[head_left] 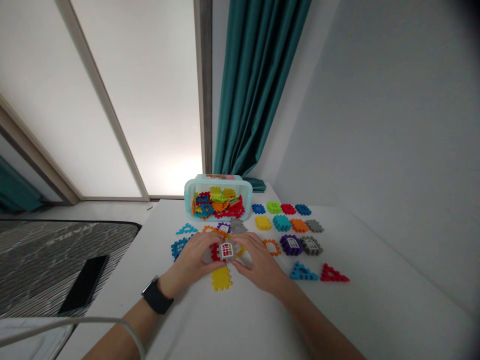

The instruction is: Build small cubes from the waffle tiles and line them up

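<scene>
My left hand (191,261) and my right hand (258,263) meet at the middle of a white table (157,320), with their fingers around a small assembly of interlocking plastic tiles (226,251). The assembly shows red and grey edges and a white window panel. A yellow waffle tile (221,278) lies flat just below my hands. Close to my left hand are a blue tile (178,248) and an orange ring tile (210,229). Next to my right hand is an orange window frame tile (271,247).
A pale aqua plastic box (218,197) lies tilted on its side, full of multicoloured tiles. Rows of tiles and triangles (303,272) spread to the right. A black phone (83,284) lies on a striped mat left of the table. A wall and teal curtain stand behind.
</scene>
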Motion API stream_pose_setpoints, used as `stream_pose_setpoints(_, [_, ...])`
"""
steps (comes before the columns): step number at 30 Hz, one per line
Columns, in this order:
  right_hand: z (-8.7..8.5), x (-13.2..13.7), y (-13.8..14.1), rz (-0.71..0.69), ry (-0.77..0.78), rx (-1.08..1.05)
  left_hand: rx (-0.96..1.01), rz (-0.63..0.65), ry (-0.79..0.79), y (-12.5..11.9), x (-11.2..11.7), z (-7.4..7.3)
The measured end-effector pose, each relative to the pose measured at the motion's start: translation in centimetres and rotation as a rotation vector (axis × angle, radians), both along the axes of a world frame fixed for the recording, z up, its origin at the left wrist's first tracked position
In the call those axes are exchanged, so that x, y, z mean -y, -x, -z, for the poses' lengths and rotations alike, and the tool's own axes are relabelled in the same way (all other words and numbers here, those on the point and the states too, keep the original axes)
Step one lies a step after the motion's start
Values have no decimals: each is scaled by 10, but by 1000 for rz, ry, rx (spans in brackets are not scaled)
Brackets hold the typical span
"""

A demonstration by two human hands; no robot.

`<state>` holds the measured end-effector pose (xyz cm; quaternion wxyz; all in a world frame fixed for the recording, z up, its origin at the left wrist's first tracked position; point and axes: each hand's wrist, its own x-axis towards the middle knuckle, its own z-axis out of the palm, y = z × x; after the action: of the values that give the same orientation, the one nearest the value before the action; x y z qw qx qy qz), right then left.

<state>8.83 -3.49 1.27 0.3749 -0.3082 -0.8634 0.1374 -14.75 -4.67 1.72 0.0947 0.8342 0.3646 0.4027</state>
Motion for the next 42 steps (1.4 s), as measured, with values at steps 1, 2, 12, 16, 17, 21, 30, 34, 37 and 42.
stream_pose_setpoints(1, [-2,0,-1,1,-7,2,1,-4,-11,-1,0,-1])
stream_pose_setpoints(2, [-4,0,-2,5,-14,2,-2,-7,-25,-1,0,-2])
stream_pose_setpoints(12, [-7,3,-36,70,-72,-24,-65,-50,-55,-27,-6,-9])
stream_pose_setpoints(16, [-1,7,-67,118,-94,-6,-54,7,-30,-61,-9,-12])
stream_pose_setpoints(17, [-1,8,-76,134,-102,1,-46,25,-20,-70,-10,-12])
stream_pose_setpoints(21, [0,12,-113,191,-102,15,-21,91,-8,-111,-19,-14])
stream_pose_setpoints(30, [-2,1,-190,288,18,-40,-78,172,33,-190,-47,-9])
stream_pose_setpoints(34, [8,-16,-222,300,113,-41,-249,204,-11,-203,-59,-6])
stream_pose_setpoints(37, [19,-28,-238,318,147,-47,-314,226,-23,-207,-63,-3])
stream_pose_setpoints(42, [31,-36,-248,306,219,-42,-326,238,-18,-206,-64,2])
